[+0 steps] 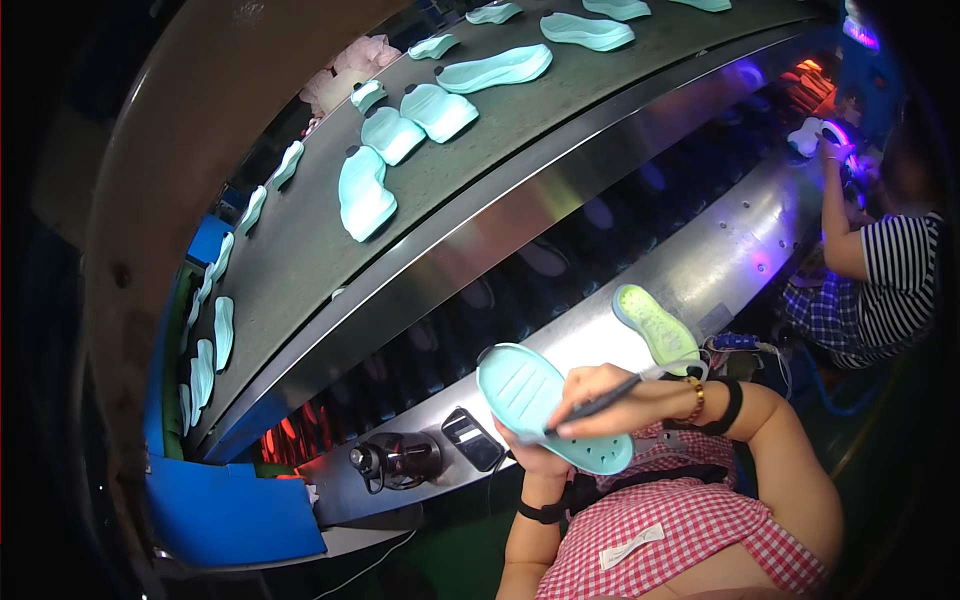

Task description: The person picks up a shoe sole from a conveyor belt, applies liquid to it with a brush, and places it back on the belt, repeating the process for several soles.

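Note:
My left hand (537, 457) is wrapped round the underside of a light teal shoe sole (518, 381), tilted up in front of me. Grooves run across one end of the sole and small holes dot the other. In my right hand (625, 408) is a black pen-shaped tool (600, 398), its tip down at the sole's near side. A pale cord seems to trail from the tool's back end. Just beyond my right wrist, a yellow-green shoe sole (655, 325) lies on the metal ledge. My fingers cover part of the teal sole.
A dark conveyor belt (450, 150) carries several teal soles beyond a steel rail. On the ledge stand a dark bottle (400, 460) and a phone (472, 438). A co-worker in a striped top (900, 265) works at the far right under violet light. Blue panels (230, 515) stand at left.

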Motion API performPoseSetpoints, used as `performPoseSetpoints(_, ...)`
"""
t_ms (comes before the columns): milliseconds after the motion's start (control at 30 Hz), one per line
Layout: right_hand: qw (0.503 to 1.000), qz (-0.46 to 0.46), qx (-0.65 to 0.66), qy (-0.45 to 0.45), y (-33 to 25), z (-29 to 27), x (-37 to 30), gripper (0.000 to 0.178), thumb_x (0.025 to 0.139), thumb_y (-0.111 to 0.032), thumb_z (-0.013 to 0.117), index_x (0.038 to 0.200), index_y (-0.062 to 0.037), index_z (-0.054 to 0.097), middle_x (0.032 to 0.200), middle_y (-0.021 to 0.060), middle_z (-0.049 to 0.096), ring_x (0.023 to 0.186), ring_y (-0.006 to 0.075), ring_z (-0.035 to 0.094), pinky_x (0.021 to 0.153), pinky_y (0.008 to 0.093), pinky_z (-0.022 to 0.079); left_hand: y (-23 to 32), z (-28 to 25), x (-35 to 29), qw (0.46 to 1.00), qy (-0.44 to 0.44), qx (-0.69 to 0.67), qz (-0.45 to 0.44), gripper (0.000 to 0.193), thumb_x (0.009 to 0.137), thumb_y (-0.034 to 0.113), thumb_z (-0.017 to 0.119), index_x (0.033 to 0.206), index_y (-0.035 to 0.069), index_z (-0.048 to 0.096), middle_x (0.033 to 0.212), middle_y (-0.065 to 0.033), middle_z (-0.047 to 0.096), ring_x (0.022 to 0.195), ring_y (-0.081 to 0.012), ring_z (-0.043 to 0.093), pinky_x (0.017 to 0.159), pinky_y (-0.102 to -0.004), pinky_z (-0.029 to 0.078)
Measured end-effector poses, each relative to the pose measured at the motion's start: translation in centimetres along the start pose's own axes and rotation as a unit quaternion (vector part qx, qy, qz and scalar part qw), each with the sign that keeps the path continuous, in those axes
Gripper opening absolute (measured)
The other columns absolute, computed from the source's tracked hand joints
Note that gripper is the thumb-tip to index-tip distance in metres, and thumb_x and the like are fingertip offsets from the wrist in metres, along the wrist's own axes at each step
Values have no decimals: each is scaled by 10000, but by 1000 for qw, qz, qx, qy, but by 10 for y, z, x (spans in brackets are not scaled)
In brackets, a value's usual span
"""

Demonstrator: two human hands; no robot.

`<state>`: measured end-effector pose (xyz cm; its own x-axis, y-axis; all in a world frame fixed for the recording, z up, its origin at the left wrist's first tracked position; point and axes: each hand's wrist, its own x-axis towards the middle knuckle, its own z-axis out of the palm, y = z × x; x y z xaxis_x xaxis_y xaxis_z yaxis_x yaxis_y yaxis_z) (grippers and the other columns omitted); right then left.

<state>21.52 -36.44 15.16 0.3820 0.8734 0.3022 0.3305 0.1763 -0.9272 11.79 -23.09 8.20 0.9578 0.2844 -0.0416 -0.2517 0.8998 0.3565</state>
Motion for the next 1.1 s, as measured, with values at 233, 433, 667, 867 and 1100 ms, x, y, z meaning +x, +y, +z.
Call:
performPoseSetpoints(233, 1000, -15, 22, 2, 8, -11, -10, 172, 738, -89, 675, 901, -35, 679, 851, 99, 622, 793, 165, 586, 705, 259, 464, 7, 22, 4, 987, 150, 35, 38, 698, 848, 624, 193, 1219, 89, 444, 1058, -118, 569, 911, -291, 560, 822, -410, 448)
performPoseSetpoints(433, 998, 2, 33, 54, 1, -18, -19, 217, 727, -90, 676, 942, -56, 670, 847, 101, 625, 748, 172, 586, 674, 264, 467, 17, 18, 11, 970, 129, 131, 162, 822, 779, 720, 161, 1162, 59, 465, 941, -160, 579, 785, -292, 573, 700, -424, 487)
performPoseSetpoints(667, 994, -8, 111, -21, 8, -25, -29, 223, 727, -61, 680, 949, -46, 666, 890, 102, 632, 825, 174, 591, 749, 267, 466, 29, 36, 13, 972, 71, 106, 197, 815, 797, 708, 161, 1219, 70, 442, 932, -164, 587, 767, -310, 589, 694, -433, 487)
performPoseSetpoints(867, 988, -1, 133, -80, 17, -26, -31, 214, 723, -55, 687, 936, -51, 670, 917, 90, 625, 894, 171, 578, 809, 278, 445, 32, 42, 15, 961, 38, 167, 218, 821, 789, 724, 167, 1227, 86, 443, 929, -173, 591, 756, -312, 589, 702, -438, 481)
performPoseSetpoints(1100, 864, 141, 473, 100, 19, -5, -35, 171, 792, -31, 617, 957, 13, 630, 921, 106, 637, 818, 137, 607, 705, 228, 501, 1, 58, -4, 986, 42, 122, 101, 738, 844, 616, 282, 1340, 70, 298, 1267, -178, 419, 1039, -302, 518, 886, -453, 421)
